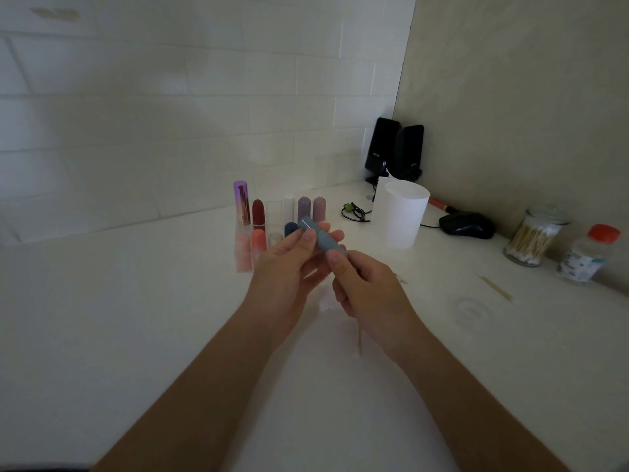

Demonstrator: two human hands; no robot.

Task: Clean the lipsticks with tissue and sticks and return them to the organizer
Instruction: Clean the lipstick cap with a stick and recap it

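Grips (289,267) (360,284) clasp lipstick (320,238) — speaker logo (375,154) (unreadable)

black speakers (394,149), computer mouse (467,225), capped bottle (588,255)

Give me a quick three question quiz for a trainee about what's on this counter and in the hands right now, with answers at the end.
1. True or false: both hands hold the grey-blue lipstick.
2. Which stands right of the tissue roll? A) organizer B) swab jar C) speakers
3. Fill in: the purple-capped tube stands at the organizer's ______ end.

Key
1. True: the left hand grips its upper end, the right hand its lower end.
2. B: the swab jar stands beside the mouse; a red-capped bottle stands further right.
3. Left.
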